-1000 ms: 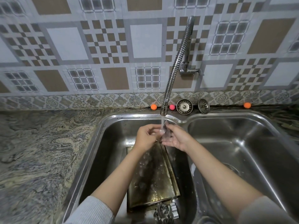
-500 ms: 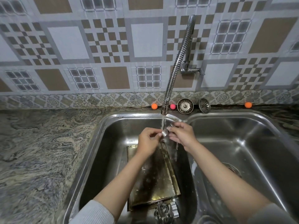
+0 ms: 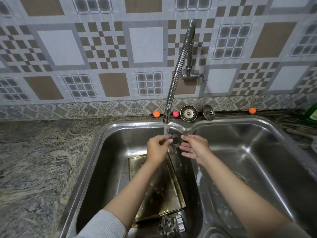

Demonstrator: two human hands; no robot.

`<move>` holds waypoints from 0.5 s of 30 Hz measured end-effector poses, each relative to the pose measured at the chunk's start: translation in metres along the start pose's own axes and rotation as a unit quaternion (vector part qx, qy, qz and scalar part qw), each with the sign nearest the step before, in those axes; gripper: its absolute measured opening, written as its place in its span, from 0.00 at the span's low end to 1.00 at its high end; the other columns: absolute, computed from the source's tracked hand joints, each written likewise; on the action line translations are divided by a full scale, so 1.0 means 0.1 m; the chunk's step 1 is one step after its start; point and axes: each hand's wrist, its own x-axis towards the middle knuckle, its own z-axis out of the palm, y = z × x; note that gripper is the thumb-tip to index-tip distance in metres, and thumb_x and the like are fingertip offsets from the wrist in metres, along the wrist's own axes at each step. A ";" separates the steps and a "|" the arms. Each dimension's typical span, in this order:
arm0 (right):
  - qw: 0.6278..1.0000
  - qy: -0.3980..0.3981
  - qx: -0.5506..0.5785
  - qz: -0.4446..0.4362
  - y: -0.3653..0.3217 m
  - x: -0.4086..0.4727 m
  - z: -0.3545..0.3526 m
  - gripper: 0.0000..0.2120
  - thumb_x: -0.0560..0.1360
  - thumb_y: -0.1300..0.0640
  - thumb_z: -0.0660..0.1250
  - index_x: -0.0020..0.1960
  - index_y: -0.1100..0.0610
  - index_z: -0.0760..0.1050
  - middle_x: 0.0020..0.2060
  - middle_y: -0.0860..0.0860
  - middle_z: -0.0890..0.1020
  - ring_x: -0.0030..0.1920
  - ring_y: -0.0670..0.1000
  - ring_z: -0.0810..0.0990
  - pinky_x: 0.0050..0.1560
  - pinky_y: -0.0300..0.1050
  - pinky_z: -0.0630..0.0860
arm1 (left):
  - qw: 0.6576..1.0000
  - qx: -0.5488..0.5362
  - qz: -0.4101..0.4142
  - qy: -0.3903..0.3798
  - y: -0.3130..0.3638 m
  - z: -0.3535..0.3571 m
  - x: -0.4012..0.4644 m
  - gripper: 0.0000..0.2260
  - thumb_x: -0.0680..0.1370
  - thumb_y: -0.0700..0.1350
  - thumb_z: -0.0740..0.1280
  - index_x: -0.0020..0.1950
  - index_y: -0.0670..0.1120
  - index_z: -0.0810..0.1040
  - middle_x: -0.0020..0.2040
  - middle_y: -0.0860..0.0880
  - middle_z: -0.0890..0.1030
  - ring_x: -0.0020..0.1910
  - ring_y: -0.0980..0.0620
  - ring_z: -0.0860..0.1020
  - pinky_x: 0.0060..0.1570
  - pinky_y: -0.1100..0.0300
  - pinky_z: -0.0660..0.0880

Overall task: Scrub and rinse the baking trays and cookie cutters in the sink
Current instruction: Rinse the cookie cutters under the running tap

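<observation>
Both hands hold a round cutter (image 3: 176,140) under the running tap (image 3: 178,69).

The left hand (image 3: 158,148) pinches the cutter's near-left edge; the right hand (image 3: 194,148) grips its right side with thumb and forefinger, other fingers spread loose. Cutter sits just below the tap's spout, over the left basin of the sink (image 3: 96,152). Below the tap a tray (image 3: 164,191) lies on the basin floor, with more cutters (image 3: 171,225) just beside its near edge.
</observation>
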 end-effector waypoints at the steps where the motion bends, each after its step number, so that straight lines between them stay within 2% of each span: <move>1: 1.000 -0.009 0.006 0.007 -0.01 0.01 0.01 0.09 0.73 0.57 0.71 0.51 0.55 0.74 0.42 0.57 0.82 0.42 0.53 0.83 0.40 0.49 0.80 | 1.000 -0.005 -0.006 0.004 0.00 -0.01 0.02 0.06 0.73 0.34 0.70 0.49 0.40 0.83 0.49 0.48 0.83 0.50 0.52 0.81 0.57 0.56 0.76; 5: 0.999 -0.031 0.024 0.015 -0.02 0.00 0.07 0.08 0.73 0.55 0.71 0.49 0.57 0.75 0.41 0.57 0.82 0.42 0.54 0.83 0.42 0.49 0.80 | 1.000 0.006 0.003 0.001 -0.01 -0.11 0.06 0.10 0.75 0.32 0.66 0.49 0.44 0.83 0.47 0.51 0.83 0.50 0.54 0.80 0.54 0.60 0.75; 8: 0.999 -0.035 0.017 0.017 0.01 0.02 0.15 0.13 0.72 0.51 0.72 0.51 0.57 0.76 0.42 0.58 0.83 0.41 0.54 0.84 0.40 0.48 0.80 | 1.000 0.027 0.013 -0.002 -0.04 -0.21 0.07 0.11 0.75 0.31 0.65 0.52 0.40 0.83 0.48 0.47 0.84 0.50 0.52 0.81 0.55 0.61 0.76; 10: 0.999 -0.042 0.010 0.019 0.03 0.04 0.21 0.15 0.72 0.49 0.71 0.52 0.59 0.76 0.41 0.58 0.84 0.39 0.54 0.85 0.40 0.48 0.81 | 1.000 0.028 0.006 0.012 -0.07 -0.29 0.08 0.10 0.76 0.32 0.65 0.53 0.40 0.83 0.49 0.46 0.84 0.50 0.50 0.81 0.55 0.59 0.76; 12: 0.998 -0.052 -0.005 0.022 0.05 0.04 0.29 0.16 0.73 0.48 0.71 0.51 0.59 0.76 0.39 0.57 0.84 0.38 0.53 0.84 0.41 0.48 0.81 | 0.999 0.019 -0.002 0.028 -0.11 -0.38 0.08 0.10 0.76 0.33 0.65 0.52 0.43 0.83 0.47 0.47 0.84 0.45 0.51 0.81 0.51 0.56 0.77; 15: 0.997 -0.065 -0.021 0.025 0.08 0.02 0.41 0.16 0.72 0.47 0.71 0.49 0.59 0.76 0.40 0.57 0.84 0.39 0.53 0.84 0.41 0.48 0.81 | 0.999 0.001 -0.008 0.049 -0.14 -0.52 0.08 0.10 0.77 0.35 0.65 0.50 0.47 0.82 0.45 0.45 0.84 0.43 0.49 0.81 0.50 0.52 0.78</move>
